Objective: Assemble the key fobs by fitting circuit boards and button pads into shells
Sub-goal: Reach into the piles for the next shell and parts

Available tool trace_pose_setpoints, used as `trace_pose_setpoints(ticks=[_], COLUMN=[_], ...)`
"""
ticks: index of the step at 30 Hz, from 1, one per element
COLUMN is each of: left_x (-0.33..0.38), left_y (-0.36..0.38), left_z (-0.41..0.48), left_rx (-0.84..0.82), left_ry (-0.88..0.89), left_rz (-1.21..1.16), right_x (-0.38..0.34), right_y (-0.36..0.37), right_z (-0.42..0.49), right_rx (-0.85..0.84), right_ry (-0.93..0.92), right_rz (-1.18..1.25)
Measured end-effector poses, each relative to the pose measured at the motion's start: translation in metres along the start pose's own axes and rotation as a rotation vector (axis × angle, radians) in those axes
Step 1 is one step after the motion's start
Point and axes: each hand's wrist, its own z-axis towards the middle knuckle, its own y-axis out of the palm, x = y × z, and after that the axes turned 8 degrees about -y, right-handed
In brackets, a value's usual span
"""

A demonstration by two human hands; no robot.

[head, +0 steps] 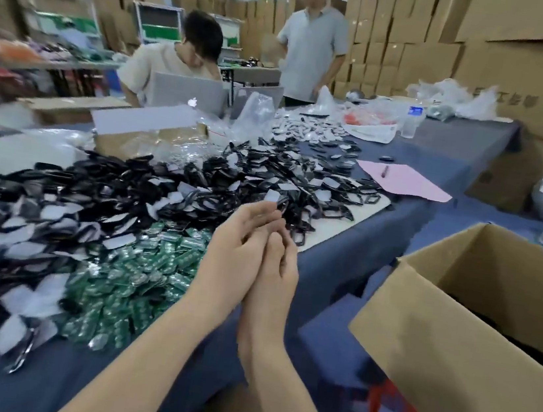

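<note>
My left hand [239,253] and my right hand [281,262] are pressed together above the table's front edge. Between their fingertips they hold one black key fob shell with a grey pad [276,201] sticking up. A large heap of black shells and grey button pads [98,197] covers the blue table to the left and beyond. A pile of green circuit boards [136,278] lies just left of my left wrist. How the fingers sit on the held piece is blurred.
An open cardboard box [475,322] stands at the right, close to my right arm. A pink sheet with a pen [404,180] lies further back. A seated person [176,55] behind a laptop [188,93] and a standing person [313,38] are across the table.
</note>
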Motion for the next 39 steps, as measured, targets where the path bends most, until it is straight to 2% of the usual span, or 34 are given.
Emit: trace_pose_setpoints(ticks=[8, 12, 16, 20, 23, 26, 31, 36, 39], left_x=[-0.018, -0.047, -0.075, -0.084, -0.086, -0.090, -0.094, -0.094, -0.094], left_y=[-0.203, -0.270, -0.302, -0.310, -0.317, -0.321, -0.321, -0.321, -0.320], left_z=[-0.064, -0.090, -0.090, -0.063, -0.042, -0.034, -0.036, -0.035, -0.035], left_rx=[0.542, 0.693, 0.659, 0.707, 0.761, 0.775, 0.728, 0.733, 0.749], left_ry=[0.050, -0.019, -0.105, -0.079, -0.029, -0.005, 0.016, 0.024, 0.057], left_rz=[0.405, 0.719, 1.122, 1.332, 1.369, 1.347, 1.338, 1.302, 1.304], right_x=[0.080, 0.112, 0.130, 0.147, 0.160, 0.172, 0.182, 0.183, 0.185], right_y=[0.133, 0.165, 0.187, 0.206, 0.213, 0.212, 0.208, 0.207, 0.206], right_z=[-0.095, -0.116, -0.098, -0.062, -0.046, -0.040, -0.035, -0.034, -0.032], right_rx=[-0.690, -0.858, -0.896, -0.886, -0.920, -0.948, -1.027, -1.023, -1.013], right_ry=[0.133, 0.055, -0.117, -0.369, -0.520, -0.599, -0.632, -0.650, -0.587], right_rz=[-0.239, -0.400, -0.536, -0.852, -1.057, -1.151, -1.251, -1.176, -1.096])
